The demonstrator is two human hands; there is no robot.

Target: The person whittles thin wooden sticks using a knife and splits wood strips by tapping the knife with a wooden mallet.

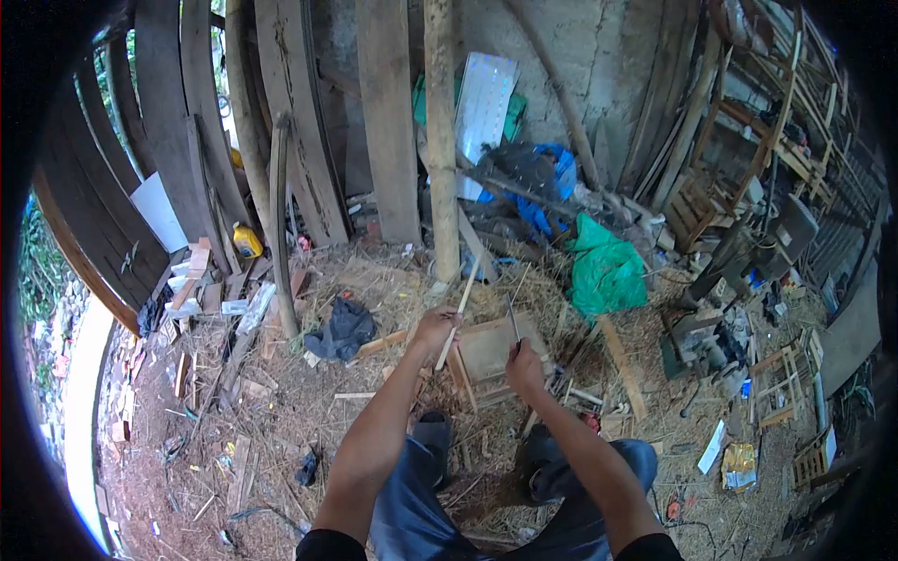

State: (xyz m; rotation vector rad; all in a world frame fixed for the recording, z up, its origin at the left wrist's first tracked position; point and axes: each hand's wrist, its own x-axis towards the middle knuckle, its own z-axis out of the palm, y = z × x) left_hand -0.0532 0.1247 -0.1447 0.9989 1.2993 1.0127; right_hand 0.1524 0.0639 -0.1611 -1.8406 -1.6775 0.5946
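My left hand (436,331) is closed around a pale, thin bamboo or wood strip (469,288), which slants up and away from me. A knife (513,320) with a narrow dark blade is gripped in my right hand (525,368), its tip pointing away from me. Strip and blade are apart, with a small gap between them. Below and between both hands, a shallow wooden box or frame (499,352) with a flat panel lies on the littered ground. My knees and shoes show on either side under the forearms.
A bamboo post (440,140) stands straight ahead. Right of it lies a green plastic sack (603,271); a black plastic bag (341,329) is on the left. A yellow bottle (247,241) sits by the planks. Wood scraps and shavings cover the ground.
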